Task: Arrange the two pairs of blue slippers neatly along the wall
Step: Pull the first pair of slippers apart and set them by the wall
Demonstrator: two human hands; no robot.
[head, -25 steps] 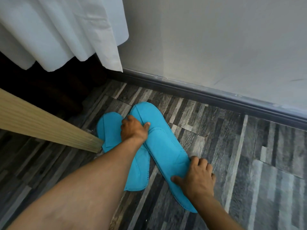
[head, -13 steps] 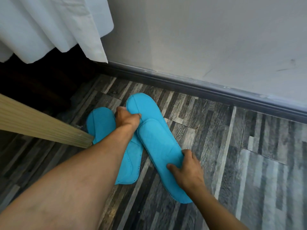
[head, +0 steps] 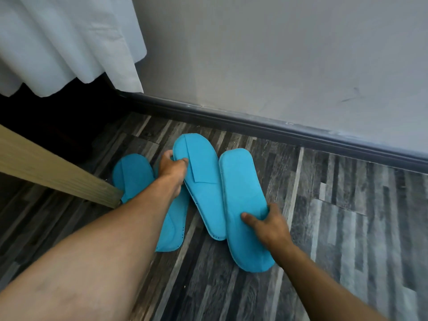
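Left grip (head: 172, 166) is your hand clamped on the toe end of the middle slipper (head: 200, 184), thumb on top, fingers curled round its left edge. Left of that hand lie two more slippers: far-left slipper (head: 133, 173), its lower end tucked behind the wood board (head: 58, 176), and second slipper (head: 172, 228), running under your left forearm and partly hidden by it. Both flat on the floor (head: 335, 228). Middle slipper shows a folded flap across its upper part, toe pointing toward the baseboard (head: 266, 127); near it, not touching. Right slipper (head: 243, 205) lies just beside the middle one, long edges touching or overlapping slightly, angled the same way. Right grip (head: 269, 224) is your hand grasping that slipper at its right edge in the heel half, thumb pressed on top, fingers wrapped underneath. All four slippers are blue, clustered on the floor below the wall (head: 254, 54), none lined up against it. White curtain (head: 69, 38) hangs top left.
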